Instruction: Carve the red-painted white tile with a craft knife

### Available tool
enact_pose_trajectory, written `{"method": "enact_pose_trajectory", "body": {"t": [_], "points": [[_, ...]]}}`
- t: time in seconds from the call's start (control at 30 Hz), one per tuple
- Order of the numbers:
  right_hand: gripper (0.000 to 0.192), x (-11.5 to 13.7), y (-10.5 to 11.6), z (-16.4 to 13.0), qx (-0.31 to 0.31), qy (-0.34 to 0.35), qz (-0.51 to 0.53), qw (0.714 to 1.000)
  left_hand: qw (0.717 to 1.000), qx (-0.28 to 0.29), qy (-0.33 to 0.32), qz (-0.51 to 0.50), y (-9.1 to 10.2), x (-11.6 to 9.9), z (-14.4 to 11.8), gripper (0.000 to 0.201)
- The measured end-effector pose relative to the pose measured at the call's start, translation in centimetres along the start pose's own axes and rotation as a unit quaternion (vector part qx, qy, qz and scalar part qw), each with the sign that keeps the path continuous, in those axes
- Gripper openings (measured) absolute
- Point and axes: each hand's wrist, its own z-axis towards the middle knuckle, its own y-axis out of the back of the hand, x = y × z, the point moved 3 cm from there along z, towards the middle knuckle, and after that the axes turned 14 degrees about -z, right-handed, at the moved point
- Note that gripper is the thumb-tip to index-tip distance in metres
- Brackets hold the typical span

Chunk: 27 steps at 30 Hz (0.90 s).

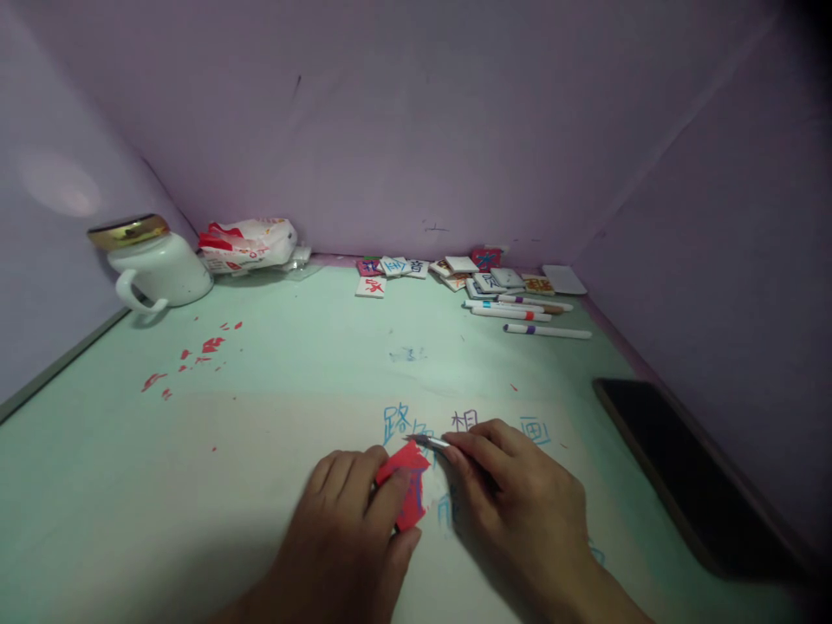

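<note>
Head view: low in the middle of the frame, the left hand [344,501] is curled with fingers and thumb pinching a red card [412,503] that bears purple marks. Just right of it, the right hand [529,490] is closed in a pen-like grip on a slim knife [434,441], its tip by the card's top corner; whether they touch, I cannot tell. Beneath lies a pale sheet [260,485] with blue and purple writing. Red scraps [211,345] dot the left of the frame, below a lidded mug [159,270] and a plastic packet [250,247]. Upper right of centre are small tiles [500,277] and pens [547,332]; a phone [695,477] lies at lower right.
</note>
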Motion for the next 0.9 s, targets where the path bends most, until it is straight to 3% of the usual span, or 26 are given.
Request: {"method": "enact_pose_trajectory", "body": {"t": [0.37, 0.67, 0.9], "points": [[0.023, 0.4, 0.1, 0.4, 0.011, 0.018, 0.01, 1.0, 1.0, -0.003, 0.004, 0.002, 0.0, -0.1, 0.0, 0.025], [0.028, 0.5, -0.8, 0.2, 0.012, 0.032, 0.01, 0.999, 0.995, -0.021, -0.081, 0.051, -0.8, 1.3, -0.5, 0.023], [0.032, -0.8, 0.0, -0.1, -0.038, 0.022, -0.055, 0.998, 0.997, -0.015, -0.055, 0.045, -0.9, 1.1, -0.8, 0.023]]}}
